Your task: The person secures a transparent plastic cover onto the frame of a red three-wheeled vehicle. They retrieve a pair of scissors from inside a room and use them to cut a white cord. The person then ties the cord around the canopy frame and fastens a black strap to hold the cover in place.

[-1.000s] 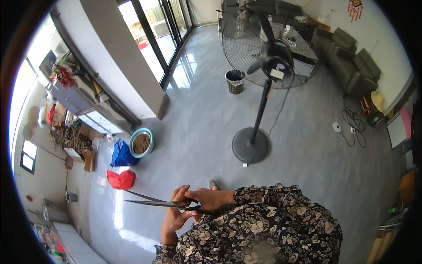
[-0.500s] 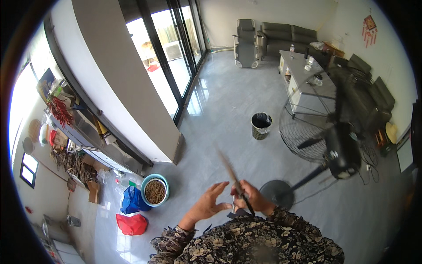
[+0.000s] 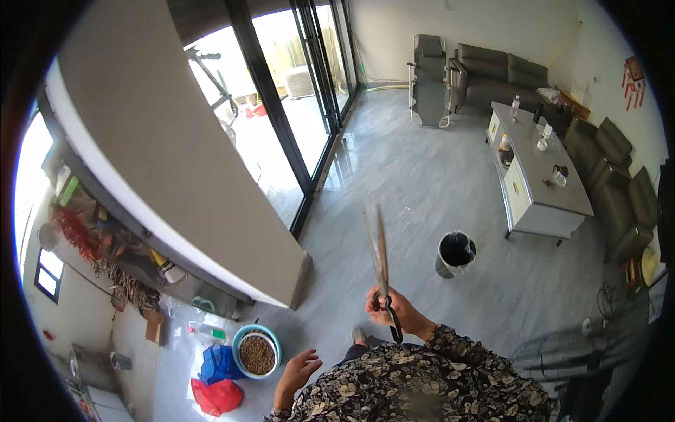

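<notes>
In front of my body my right hand is closed round the dark handles of long-bladed scissors. The two brownish blades point up and away from me, slightly parted and smeared by motion. My left hand holds nothing; its fingers stretch out low beside my body, apart from the scissors. Left of it on the floor, a light blue basin contains a white-rimmed vessel of small brown pieces. Against the basin lie a blue bag and a red bag.
A lined waste bin stands ahead to the right. Farther off are a low table, a sofa and a reclining chair. A wide pillar rises at left, near glass doors. A blurred fan is at lower right.
My left hand has dropped away from the scissors, down to the left. The right hand still grips them, blades now more upright and parted. The view has shifted; the fan is lower right.
</notes>
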Motion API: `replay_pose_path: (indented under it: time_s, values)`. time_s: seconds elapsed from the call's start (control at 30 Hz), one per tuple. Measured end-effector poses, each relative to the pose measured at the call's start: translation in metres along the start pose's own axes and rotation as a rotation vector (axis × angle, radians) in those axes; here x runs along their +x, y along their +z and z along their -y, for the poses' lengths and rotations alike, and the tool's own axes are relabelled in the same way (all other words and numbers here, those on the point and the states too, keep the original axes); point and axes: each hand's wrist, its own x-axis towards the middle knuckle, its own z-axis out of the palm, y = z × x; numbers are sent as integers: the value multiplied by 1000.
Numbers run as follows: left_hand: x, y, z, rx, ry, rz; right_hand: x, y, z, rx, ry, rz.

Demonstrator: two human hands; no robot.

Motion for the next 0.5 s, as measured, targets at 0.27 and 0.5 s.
replay_pose_path:
  time_s: [0.27, 0.5]
  values:
    - [259, -44, -199, -297, 332, 319, 196, -110, 25, -888, -249, -194]
    - [458, -8, -342, -521, 295, 701, 339, -218, 56, -1327, -284, -451]
